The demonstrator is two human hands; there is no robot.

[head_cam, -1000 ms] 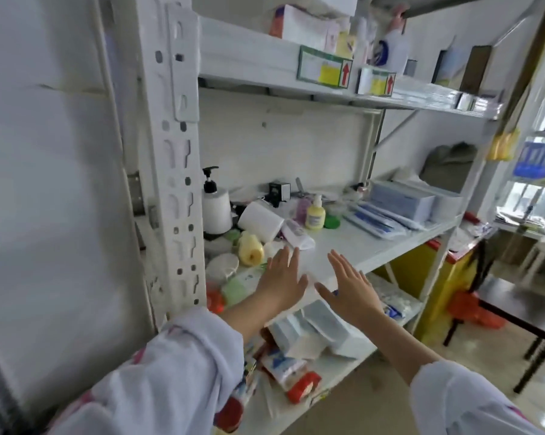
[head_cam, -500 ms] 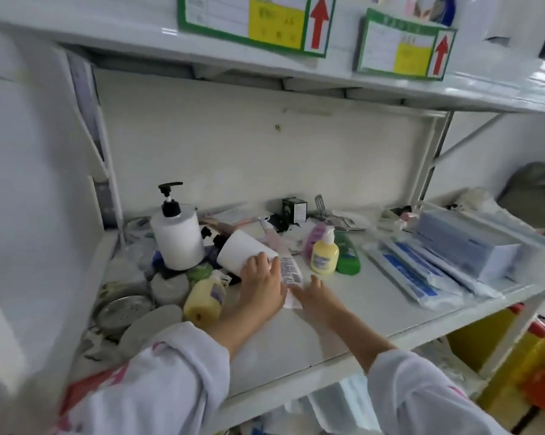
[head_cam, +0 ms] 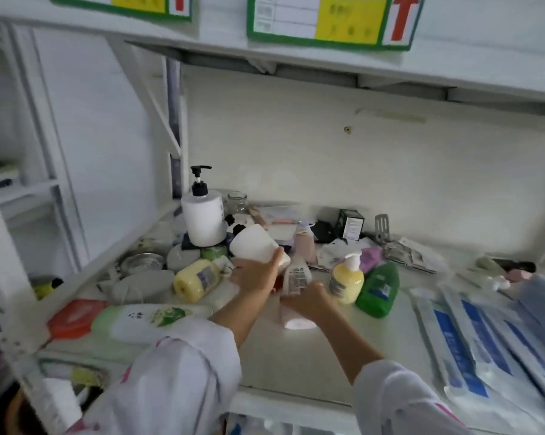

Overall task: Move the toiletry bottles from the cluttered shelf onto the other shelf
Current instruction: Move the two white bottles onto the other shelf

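On the cluttered middle shelf (head_cam: 343, 365) my left hand (head_cam: 255, 274) grips a white bottle (head_cam: 253, 244) lying on its side. My right hand (head_cam: 308, 301) closes around the lower end of a white tube (head_cam: 296, 274) with printed text. Beside it stand a yellow pump bottle (head_cam: 346, 279) and a green bottle (head_cam: 379, 288) lying flat. A tall white pump bottle (head_cam: 203, 221) stands at the back left. A yellow bottle (head_cam: 195, 279) and a pale green bottle (head_cam: 148, 318) lie at the left.
Blue-and-white sealed packs (head_cam: 472, 350) cover the shelf's right side. A metal dish (head_cam: 144, 262), grey lids, a glass jar (head_cam: 236, 200), a small black box (head_cam: 351, 224) and papers crowd the back. The upper shelf edge (head_cam: 296, 58) carries green-framed labels with red arrows.
The view has closed in on the middle shelf. My hands went from hovering open to resting on the bottles, and now the left grips the white bottle and the right the tube.
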